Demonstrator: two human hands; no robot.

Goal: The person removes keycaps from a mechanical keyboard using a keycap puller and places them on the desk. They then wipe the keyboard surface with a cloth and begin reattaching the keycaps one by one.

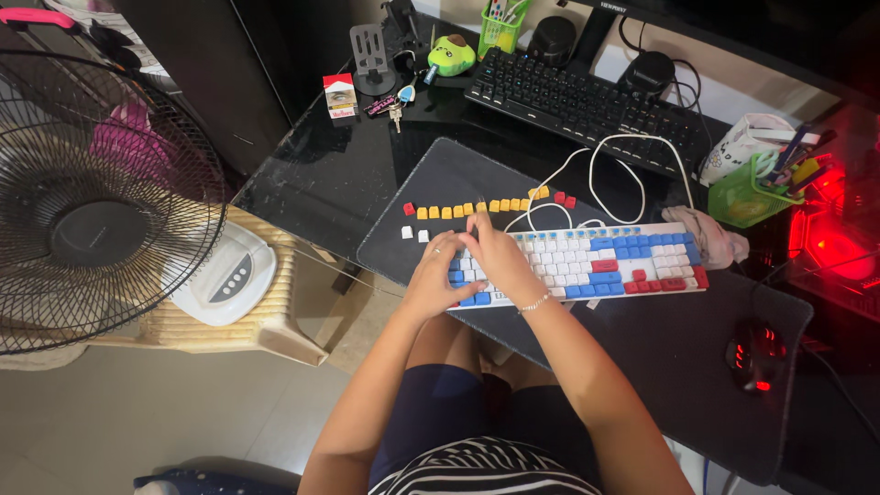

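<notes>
The white, blue and red mechanical keyboard [587, 261] lies across the dark grey desk mat [440, 183], at the mat's near edge, its white cable [596, 174] looping away behind it. Both hands work at its left end. The left hand [435, 275] rests on the outer corner, fingers curled down onto the keys; the right hand [495, 257] sits just beside it, touching it, fingers bent over the same patch. Whether either hand pinches a keycap cannot be told (the fingertips are hidden under the knuckles).

Judged step: keycaps are being pulled from the left end of the board, as loose caps already lie behind it. The row of yellow keycaps with red ones at each end [486, 206] stands on the mat, and two white keycaps [414, 234] lie nearer the hands. The next move would call for a straight upward lift without rocking the switch.

Further out: a black keyboard [587, 110] lies behind, a black mouse with red light [753, 353] to the right, a green pen basket [761, 192], and a standing fan [101, 202] left of the desk.
</notes>
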